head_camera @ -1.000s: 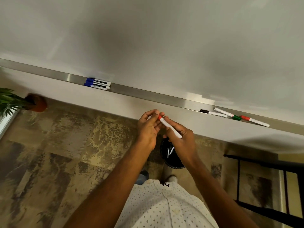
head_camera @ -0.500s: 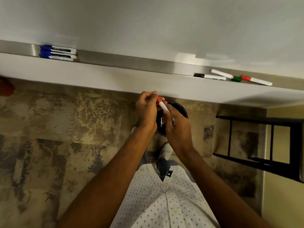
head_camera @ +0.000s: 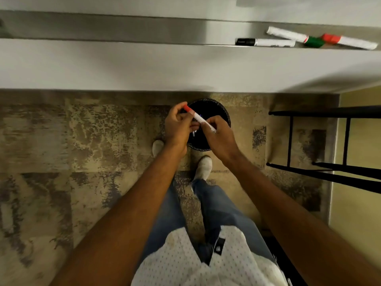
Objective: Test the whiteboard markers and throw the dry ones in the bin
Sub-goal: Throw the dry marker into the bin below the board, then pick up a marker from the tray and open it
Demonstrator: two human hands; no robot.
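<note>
A white marker with a red cap (head_camera: 198,118) is held above the round black bin (head_camera: 218,108) on the floor. My left hand (head_camera: 176,126) pinches its red-capped end and my right hand (head_camera: 219,135) grips the white barrel. Both hands hide much of the bin's opening; something white lies inside it. On the whiteboard's metal tray (head_camera: 144,32) lie a black-capped marker (head_camera: 266,42), a green-capped marker (head_camera: 296,37) and another red-capped marker (head_camera: 350,41).
A white ledge (head_camera: 165,67) runs under the tray, above the patterned floor. A black metal frame (head_camera: 329,145) stands at the right by a yellow wall. My feet in white shoes (head_camera: 203,167) stand just behind the bin.
My view has tilted down and shifted right; the blue markers left the view. Both hands with the red-capped marker now sit over the bin instead of in front of the ledge.
</note>
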